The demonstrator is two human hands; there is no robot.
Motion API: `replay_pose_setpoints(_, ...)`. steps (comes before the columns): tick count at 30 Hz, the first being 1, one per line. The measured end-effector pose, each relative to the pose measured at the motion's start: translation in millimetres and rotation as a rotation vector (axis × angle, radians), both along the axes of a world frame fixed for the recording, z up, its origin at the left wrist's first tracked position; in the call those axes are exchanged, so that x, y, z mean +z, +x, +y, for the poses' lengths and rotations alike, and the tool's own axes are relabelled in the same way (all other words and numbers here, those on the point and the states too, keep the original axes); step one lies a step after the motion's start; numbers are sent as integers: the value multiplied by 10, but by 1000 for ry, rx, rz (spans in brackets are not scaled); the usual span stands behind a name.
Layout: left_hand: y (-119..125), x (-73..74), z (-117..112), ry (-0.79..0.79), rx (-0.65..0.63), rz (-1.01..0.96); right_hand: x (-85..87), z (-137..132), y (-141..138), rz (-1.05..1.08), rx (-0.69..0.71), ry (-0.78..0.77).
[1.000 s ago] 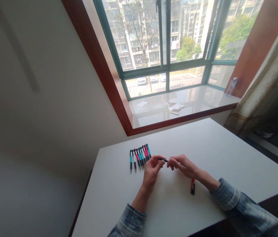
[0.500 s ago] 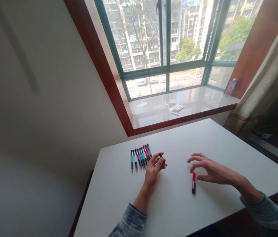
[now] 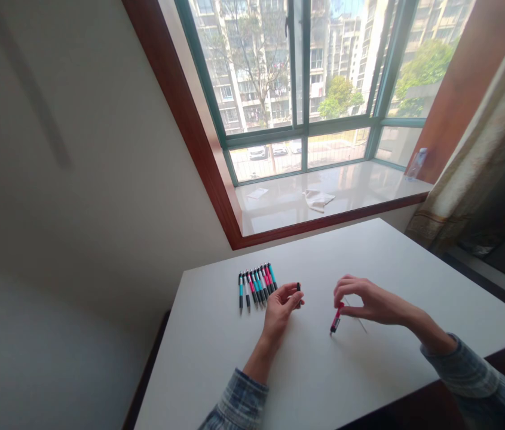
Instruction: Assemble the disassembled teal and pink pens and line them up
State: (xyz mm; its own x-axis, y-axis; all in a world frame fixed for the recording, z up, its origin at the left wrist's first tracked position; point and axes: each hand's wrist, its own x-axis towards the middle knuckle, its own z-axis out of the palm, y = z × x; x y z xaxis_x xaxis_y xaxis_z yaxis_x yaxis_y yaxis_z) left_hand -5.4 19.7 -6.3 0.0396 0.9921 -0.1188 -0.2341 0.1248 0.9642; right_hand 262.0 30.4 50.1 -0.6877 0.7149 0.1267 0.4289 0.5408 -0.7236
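Note:
Just right of a row of pens (image 3: 247,286) is my left hand (image 3: 281,307), its thumb and fingers pinching a short black pen part (image 3: 299,288), held upright. My right hand (image 3: 364,301) grips a pink pen barrel (image 3: 337,318) by its upper end. The barrel tilts, with its dark lower end pointing down toward the table. Beneath the right hand a thin pale rod, apparently a pen refill (image 3: 361,325), lies on the tabletop. The lined-up pens have turquoise, pink and white barrels with black grips, and the left hand partly covers their right side.
The white table (image 3: 306,382) stands under a window sill (image 3: 270,221). On that sill are a crumpled white cloth or paper (image 3: 318,199), a flat paper piece (image 3: 257,193) and a clear bottle (image 3: 416,164). A curtain (image 3: 467,155) hangs at the right.
My right hand has closed on the pink barrel, lifted it off the table and moved it slightly left. The black part in my left hand has turned more upright.

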Motion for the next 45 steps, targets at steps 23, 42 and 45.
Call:
replay_pose_setpoints(23, 25, 23, -32, 143, -180, 73, -324, 206, -777, 571, -202, -329)
replay_pose_setpoints(42, -7, 35, -20, 96, -84, 110, -572, -263, 238, -219, -376, 104)
replay_pose_setpoints(45, -10, 31, -13, 89, -72, 103, -640, -285, 226, -240, -374, 100)
